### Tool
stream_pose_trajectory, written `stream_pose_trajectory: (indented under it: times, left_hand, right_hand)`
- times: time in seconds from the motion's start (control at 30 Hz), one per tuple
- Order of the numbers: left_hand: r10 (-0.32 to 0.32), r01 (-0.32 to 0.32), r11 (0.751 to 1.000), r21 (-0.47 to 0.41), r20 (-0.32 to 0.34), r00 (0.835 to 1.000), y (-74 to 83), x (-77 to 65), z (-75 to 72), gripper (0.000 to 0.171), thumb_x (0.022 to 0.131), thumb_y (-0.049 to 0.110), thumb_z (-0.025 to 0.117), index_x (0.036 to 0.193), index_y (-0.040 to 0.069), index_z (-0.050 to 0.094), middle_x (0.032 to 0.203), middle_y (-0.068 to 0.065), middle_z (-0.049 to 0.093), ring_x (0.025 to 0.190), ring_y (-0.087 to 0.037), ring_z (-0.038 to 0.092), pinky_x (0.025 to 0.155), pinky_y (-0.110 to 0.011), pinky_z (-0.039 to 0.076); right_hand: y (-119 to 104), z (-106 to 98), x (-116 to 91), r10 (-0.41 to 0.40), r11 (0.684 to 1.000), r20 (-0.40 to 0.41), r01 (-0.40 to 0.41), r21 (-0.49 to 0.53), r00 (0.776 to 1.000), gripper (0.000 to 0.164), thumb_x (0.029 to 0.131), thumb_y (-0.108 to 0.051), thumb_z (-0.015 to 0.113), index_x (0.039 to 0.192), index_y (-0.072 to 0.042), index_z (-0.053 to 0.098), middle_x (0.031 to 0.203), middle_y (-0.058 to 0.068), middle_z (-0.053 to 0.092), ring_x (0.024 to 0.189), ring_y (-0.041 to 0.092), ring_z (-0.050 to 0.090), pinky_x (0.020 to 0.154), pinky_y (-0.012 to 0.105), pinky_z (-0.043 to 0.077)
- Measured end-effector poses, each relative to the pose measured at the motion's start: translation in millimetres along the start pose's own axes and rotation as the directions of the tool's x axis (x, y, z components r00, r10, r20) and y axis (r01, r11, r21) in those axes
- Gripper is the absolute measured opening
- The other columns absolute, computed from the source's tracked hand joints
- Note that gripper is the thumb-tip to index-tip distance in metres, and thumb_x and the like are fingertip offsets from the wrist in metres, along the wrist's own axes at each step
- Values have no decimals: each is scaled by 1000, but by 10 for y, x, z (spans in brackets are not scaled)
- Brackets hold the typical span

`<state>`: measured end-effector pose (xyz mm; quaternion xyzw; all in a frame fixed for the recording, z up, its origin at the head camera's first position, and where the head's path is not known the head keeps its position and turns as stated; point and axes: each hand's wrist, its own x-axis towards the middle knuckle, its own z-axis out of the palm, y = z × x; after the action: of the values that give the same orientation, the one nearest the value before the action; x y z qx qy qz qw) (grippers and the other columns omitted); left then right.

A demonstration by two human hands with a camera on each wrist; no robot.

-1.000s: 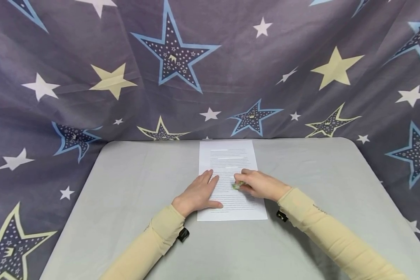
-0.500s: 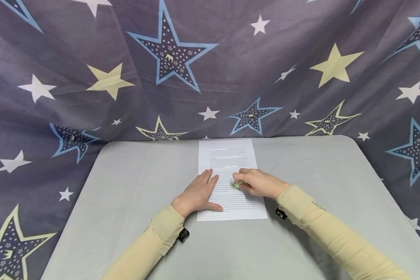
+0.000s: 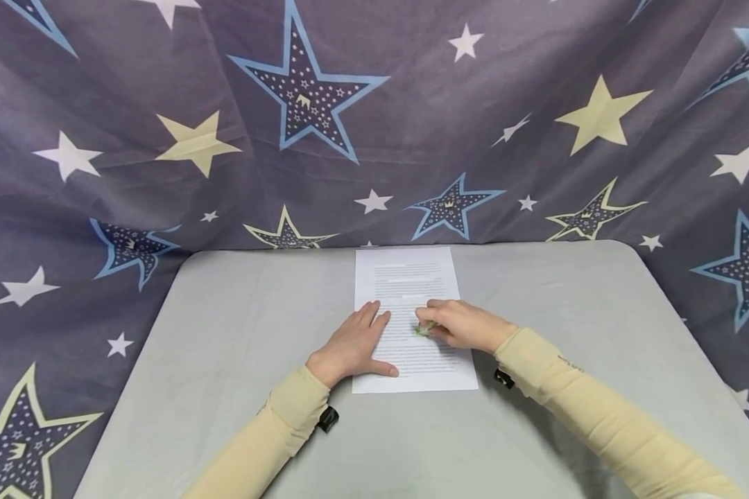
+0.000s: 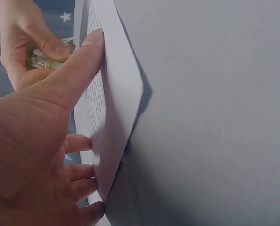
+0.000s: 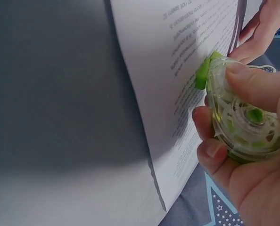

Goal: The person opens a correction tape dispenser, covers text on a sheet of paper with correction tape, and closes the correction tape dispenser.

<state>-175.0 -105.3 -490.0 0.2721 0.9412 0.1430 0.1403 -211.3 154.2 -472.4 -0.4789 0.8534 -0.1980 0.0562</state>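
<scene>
A sheet of printed paper (image 3: 406, 277) lies flat at the far middle of the table, with a few white strips across its upper text lines. My left hand (image 3: 352, 344) rests on the sheet's left side, fingers straight and thumb spread. Over the right half of the sheet, my right hand (image 3: 465, 326) grips a correction tape dispenser (image 5: 248, 120), clear-bodied with green parts. Thumb and fingers pinch its sides in the right wrist view, its green tip (image 5: 203, 74) down at the paper. From the head view, the fingers hide most of the dispenser (image 3: 423, 330).
The table (image 3: 256, 291) has a pale grey cover and rounded far corners. A dark curtain (image 3: 412, 125) with star patterns hangs behind it and at both sides. Small black wrist cameras show under both sleeves, the left one (image 3: 327, 419) beside the paper's near corner.
Both hands hold almost the same places on the sheet. My right hand shifts very slightly left early on, still gripping the correction tape dispenser. The head view moves a little.
</scene>
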Motion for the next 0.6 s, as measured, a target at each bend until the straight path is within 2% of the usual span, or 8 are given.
stream_pose_trajectory:
  times: [0.33,0.6]
  left_hand:
    - [-5,5,1000,-19,-8,1000,6,5,-37,110,78,54,89,156,-4,39,165,-30,27,156,-43,23,125,-54,24]
    - [-9,9,1000,-18,1,1000,-8,3,1,111,77,57,88,157,-4,39,165,-30,27,156,-43,23,126,-53,23]
  right_hand:
    - [-14,-35,21,8,1000,-2,-8,-13,1000,29,92,6,71,89,-12,49,84,-1,55,72,11,52,64,24,49]
    - [-22,-17,11,7,1000,-2,-7,-19,1000,29,90,7,71,88,-12,49,83,-1,55,71,11,52,64,24,47]
